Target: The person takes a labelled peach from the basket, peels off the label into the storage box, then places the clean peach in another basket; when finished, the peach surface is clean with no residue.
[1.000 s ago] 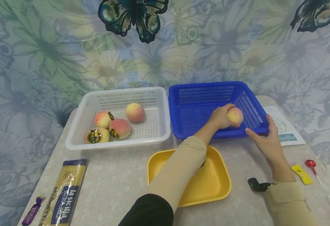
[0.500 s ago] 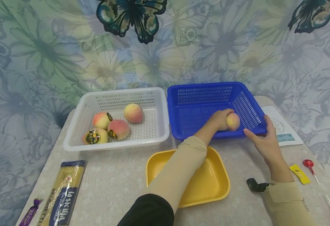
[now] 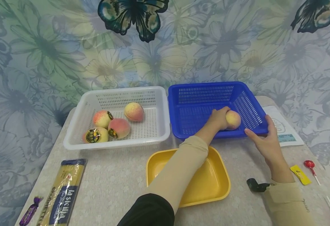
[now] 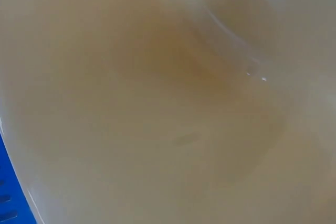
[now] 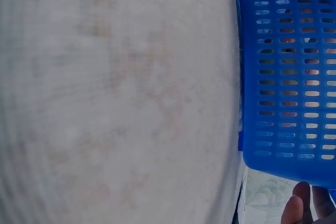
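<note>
Inside the blue basket (image 3: 204, 121), near its front right corner, my left hand (image 3: 218, 120) grips a yellow-pink peach (image 3: 233, 120). Most of that hand's fingers are hidden behind the fruit. My right hand (image 3: 266, 142) holds the same corner from outside, thumb at the front and fingers at the side. The right wrist view shows its fingertips (image 5: 297, 208) below the slotted basket wall. To the left, a white basket (image 3: 148, 142) contains several peaches (image 3: 119, 128), some with dark stickers. A blurred beige surface fills most of the left wrist view.
A yellow tray (image 3: 210, 188) lies under my left forearm. Spaghetti (image 3: 64, 191) and a purple candy (image 3: 30, 211) lie at left. At right are a black pipe (image 3: 256, 185), a yellow sachet (image 3: 300, 174), lollipops (image 3: 309, 164) and a printed white sheet (image 3: 290, 138).
My left hand and the peach have come slightly down and left inside the blue basket. The right hand keeps its place at the basket corner.
</note>
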A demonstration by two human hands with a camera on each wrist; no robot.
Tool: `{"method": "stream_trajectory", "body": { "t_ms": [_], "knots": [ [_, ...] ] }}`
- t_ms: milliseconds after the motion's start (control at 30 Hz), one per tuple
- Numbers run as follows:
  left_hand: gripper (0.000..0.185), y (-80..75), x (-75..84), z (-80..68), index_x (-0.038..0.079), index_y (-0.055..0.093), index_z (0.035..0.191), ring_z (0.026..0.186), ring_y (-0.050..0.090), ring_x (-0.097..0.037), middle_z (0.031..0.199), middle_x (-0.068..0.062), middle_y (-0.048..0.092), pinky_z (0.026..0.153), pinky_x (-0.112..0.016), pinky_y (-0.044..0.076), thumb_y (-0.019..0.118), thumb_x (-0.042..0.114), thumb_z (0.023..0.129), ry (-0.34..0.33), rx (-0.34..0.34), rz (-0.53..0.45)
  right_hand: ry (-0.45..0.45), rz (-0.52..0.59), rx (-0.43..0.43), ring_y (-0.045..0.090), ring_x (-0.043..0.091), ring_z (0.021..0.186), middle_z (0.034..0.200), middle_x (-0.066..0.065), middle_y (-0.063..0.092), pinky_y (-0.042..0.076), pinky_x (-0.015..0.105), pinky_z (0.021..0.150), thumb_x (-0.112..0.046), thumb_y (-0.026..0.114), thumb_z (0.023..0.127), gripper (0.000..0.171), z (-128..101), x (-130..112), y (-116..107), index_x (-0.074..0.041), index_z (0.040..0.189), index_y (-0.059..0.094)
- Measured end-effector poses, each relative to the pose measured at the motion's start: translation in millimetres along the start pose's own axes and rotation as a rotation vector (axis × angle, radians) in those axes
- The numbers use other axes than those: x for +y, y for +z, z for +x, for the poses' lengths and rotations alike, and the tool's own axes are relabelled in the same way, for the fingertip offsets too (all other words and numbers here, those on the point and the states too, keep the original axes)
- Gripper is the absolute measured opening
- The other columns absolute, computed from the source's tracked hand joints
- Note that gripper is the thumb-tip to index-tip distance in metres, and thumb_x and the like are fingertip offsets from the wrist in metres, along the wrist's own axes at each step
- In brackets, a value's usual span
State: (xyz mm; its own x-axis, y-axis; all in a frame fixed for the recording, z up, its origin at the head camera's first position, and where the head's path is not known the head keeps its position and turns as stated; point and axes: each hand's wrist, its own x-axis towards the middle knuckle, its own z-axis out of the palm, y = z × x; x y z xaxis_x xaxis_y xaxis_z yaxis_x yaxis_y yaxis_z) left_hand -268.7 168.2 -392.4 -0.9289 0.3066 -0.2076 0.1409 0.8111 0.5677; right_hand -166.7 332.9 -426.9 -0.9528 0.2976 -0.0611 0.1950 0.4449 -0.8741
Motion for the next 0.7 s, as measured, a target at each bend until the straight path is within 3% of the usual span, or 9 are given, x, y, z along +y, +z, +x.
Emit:
{"method": "stream_trajectory", "body": {
  "t_ms": [233, 433, 567, 700],
  "knots": [
    [0.076, -0.4, 0.1, 0.3, 0.037, 0.044, 0.148, 0.135, 0.049, -0.02, 0.145, 0.006, 0.054, 0.105, -0.038, 0.048, 0.08, 0.039, 0.082, 0.025, 0.02, 0.006, 0.001, 0.015, 0.009, 0.001, 0.039, 0.153, 0.167, 0.012, -0.012, 0.006, 0.06, 0.123, -0.048, 0.067, 0.091, 0.106, 0, -1, 1, -0.027, 0.159, -0.011],
    [0.073, -7.6, 1.3, -6.7, 0.04, 0.037, 0.151, 0.139, 0.046, -0.019, 0.15, 0.009, 0.049, 0.108, -0.04, 0.046, 0.073, 0.044, 0.087, 0.017, 0.006, 0.076, 0.003, 0.013, 0.001, 0.001, 0.04, 0.153, 0.167, 0.012, -0.012, 0.007, 0.061, 0.122, -0.048, 0.066, 0.091, 0.106, -2, -4, 3, -0.027, 0.159, -0.012],
    [0.076, -23.0, 8.9, -13.7, 0.041, 0.032, 0.152, 0.144, 0.041, -0.017, 0.155, 0.01, 0.042, 0.11, -0.041, 0.045, 0.071, 0.05, 0.087, 0.039, -0.003, 0.109, -0.004, 0.008, 0.001, -0.003, 0.038, 0.154, 0.167, 0.012, -0.014, 0.002, 0.06, 0.123, -0.047, 0.066, 0.092, 0.105, -3, -4, 3, -0.025, 0.159, -0.012],
    [0.076, -46.6, 21.1, -26.4, 0.044, 0.031, 0.151, 0.141, 0.043, -0.012, 0.153, 0.01, 0.042, 0.108, -0.036, 0.046, 0.07, 0.053, 0.087, 0.112, -0.016, 0.102, -0.001, -0.011, 0.006, -0.006, 0.037, 0.154, 0.167, 0.011, -0.014, 0.0, 0.06, 0.122, -0.048, 0.065, 0.092, 0.105, -3, -3, 1, -0.024, 0.159, -0.012]
  ]
}}
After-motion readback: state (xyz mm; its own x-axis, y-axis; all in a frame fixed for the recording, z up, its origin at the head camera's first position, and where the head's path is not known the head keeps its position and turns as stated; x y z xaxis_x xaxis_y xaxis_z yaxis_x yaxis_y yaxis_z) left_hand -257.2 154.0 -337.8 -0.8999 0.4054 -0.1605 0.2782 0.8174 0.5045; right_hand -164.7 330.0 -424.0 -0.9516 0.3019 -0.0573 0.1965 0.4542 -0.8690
